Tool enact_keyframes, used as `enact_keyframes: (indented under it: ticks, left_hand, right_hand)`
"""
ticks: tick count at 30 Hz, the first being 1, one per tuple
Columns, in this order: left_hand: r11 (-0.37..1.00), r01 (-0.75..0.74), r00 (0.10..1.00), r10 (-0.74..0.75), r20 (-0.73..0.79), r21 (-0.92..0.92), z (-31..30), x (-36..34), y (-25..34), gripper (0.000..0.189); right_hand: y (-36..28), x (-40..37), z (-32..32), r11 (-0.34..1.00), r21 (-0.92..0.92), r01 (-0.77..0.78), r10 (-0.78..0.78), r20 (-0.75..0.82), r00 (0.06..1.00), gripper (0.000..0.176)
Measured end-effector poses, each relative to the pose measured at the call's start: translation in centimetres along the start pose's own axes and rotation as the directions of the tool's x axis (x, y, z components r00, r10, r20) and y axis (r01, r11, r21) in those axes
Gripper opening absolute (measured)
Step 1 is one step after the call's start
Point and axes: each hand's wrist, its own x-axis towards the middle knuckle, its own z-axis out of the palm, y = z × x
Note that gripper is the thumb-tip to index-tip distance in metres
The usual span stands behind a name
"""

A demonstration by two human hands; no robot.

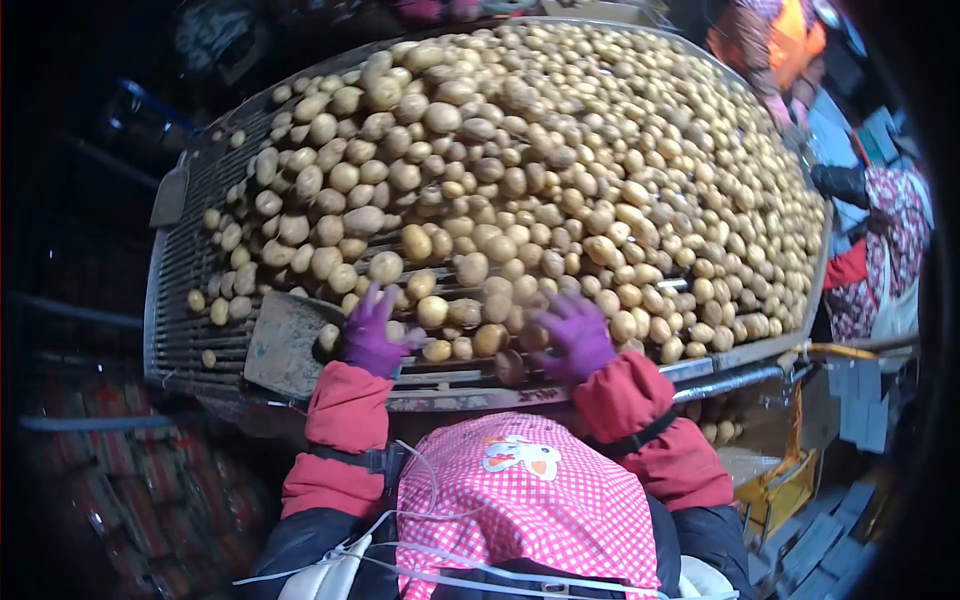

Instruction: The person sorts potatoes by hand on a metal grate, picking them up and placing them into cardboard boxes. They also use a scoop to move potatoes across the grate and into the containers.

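Observation:
A wide heap of potatoes (pixel 440 118) covers a slatted metal sorting table (pixel 190 290). My left hand (pixel 374 336), in a purple glove, is at the near edge of the heap with its fingers spread, close to a few potatoes and beside a flat scoop (pixel 280 345). Farther right, my right hand (pixel 580 340), in a matching glove, reaches over the near potatoes with its fingers apart and slightly blurred. A dark potato (pixel 510 368) lies by the table's front rim between my hands. Neither hand visibly grips a potato.
Another scoop (pixel 171 197) rests at the table's left edge. Co-workers stand at the right, one in a patterned garment (pixel 893 230), another in an orange vest (pixel 790 45). Stacked red-and-green bags (pixel 130 470) are at lower left; a yellow frame (pixel 785 490) is at lower right.

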Motion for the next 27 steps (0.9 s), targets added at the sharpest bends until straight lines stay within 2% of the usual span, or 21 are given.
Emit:
enact_keyframes:
  ticks: [1,2,5,6,8,9,10,11,14,15,17,19,20,21,23,24,25,26,27]
  left_hand:
    - [0.996,-0.035,0.999,0.033,0.026,0.081,0.0,-0.2,0.6,0.089]
    - [0.967,-0.137,0.991,0.134,0.028,0.216,-0.9,-0.1,1.8,0.093]
    - [0.996,-0.084,0.945,0.078,0.318,0.006,-0.2,0.5,4.5,0.090]
    - [0.995,-0.058,0.918,0.085,0.387,-0.080,0.4,0.8,4.9,0.089]
    - [0.952,-0.013,0.889,0.150,0.433,-0.304,1.9,1.6,5.2,0.086]
    - [0.940,-0.090,0.862,0.240,0.447,-0.330,2.7,1.9,5.6,0.083]
    - [0.919,-0.167,0.827,0.328,0.457,-0.357,2.7,2.7,7.1,0.079]
    - [0.889,-0.244,0.784,0.416,0.461,-0.388,3.2,3.5,8.5,0.076]
    - [0.866,-0.433,0.780,0.499,0.377,-0.249,6.3,4.7,12.0,0.070]
    - [0.858,-0.446,0.777,0.512,0.366,-0.253,7.2,4.9,13.0,0.066]
    - [0.852,-0.451,0.761,0.523,0.384,-0.268,7.6,6.3,15.6,0.060]
    - [0.771,-0.371,0.650,0.614,0.448,-0.517,5.4,8.3,17.8,0.054]
    - [0.519,-0.439,0.606,0.774,0.186,-0.733,5.7,8.9,18.1,0.051]
    - [0.488,-0.436,0.621,0.771,0.140,-0.756,5.7,9.5,17.6,0.050]
    - [0.422,-0.430,0.652,0.757,0.048,-0.798,4.1,10.8,15.8,0.047]
    - [0.460,-0.546,0.728,0.675,-0.124,-0.701,4.3,11.0,12.2,0.045]
    - [0.511,-0.635,0.752,0.582,-0.310,-0.580,4.2,11.3,8.1,0.043]
    - [0.693,-0.038,0.974,0.187,0.129,-0.720,1.2,11.8,6.9,0.041]
    - [0.870,-0.152,0.988,0.141,-0.058,-0.469,2.8,11.9,1.7,0.046]
  right_hand:
    - [-1.2,1.0,1.7,0.998,-0.053,0.017,-0.011,0.120,0.993,0.055]
    - [-1.7,1.4,2.7,0.983,-0.182,0.030,-0.002,0.150,0.989,0.055]
    - [-0.1,3.1,1.8,0.995,-0.096,0.019,0.006,0.252,0.968,0.055]
    - [1.0,2.7,3.5,0.989,-0.147,0.030,0.000,0.204,0.979,0.054]
    - [1.9,2.3,3.2,0.996,-0.077,0.038,-0.029,0.112,0.993,0.050]
    - [2.1,2.1,3.1,0.998,-0.038,0.044,-0.042,0.064,0.997,0.048]
    - [2.3,2.0,2.4,0.993,-0.104,0.047,-0.040,0.066,0.997,0.046]
    - [2.7,1.9,2.4,0.991,-0.127,0.031,-0.026,0.044,0.999,0.046]
    - [5.0,1.0,2.3,0.978,-0.208,0.001,-0.006,-0.023,1.000,0.047]
    - [6.3,0.9,2.3,0.972,-0.237,0.003,-0.015,-0.051,0.999,0.049]
    - [8.4,0.7,2.3,0.940,-0.340,-0.016,-0.057,-0.204,0.977,0.053]
    - [10.7,1.1,0.2,0.969,-0.174,-0.178,0.133,-0.243,0.961,0.049]
    - [10.0,1.6,-1.6,0.946,-0.278,-0.166,0.097,-0.245,0.965,0.033]
    - [10.6,1.5,-1.4,0.921,-0.323,-0.216,0.139,-0.245,0.959,0.022]
    - [11.4,0.9,-1.1,0.895,-0.317,-0.315,0.201,-0.344,0.917,0.022]
    - [11.9,0.6,-0.8,0.886,-0.206,-0.416,0.325,-0.366,0.872,0.025]
    - [11.6,0.1,-0.9,0.824,-0.278,-0.494,0.324,-0.485,0.812,0.031]
    - [11.2,-0.2,-1.3,0.801,-0.274,-0.532,0.329,-0.541,0.774,0.034]
    - [10.6,-0.4,-1.5,0.779,-0.267,-0.568,0.334,-0.590,0.735,0.037]
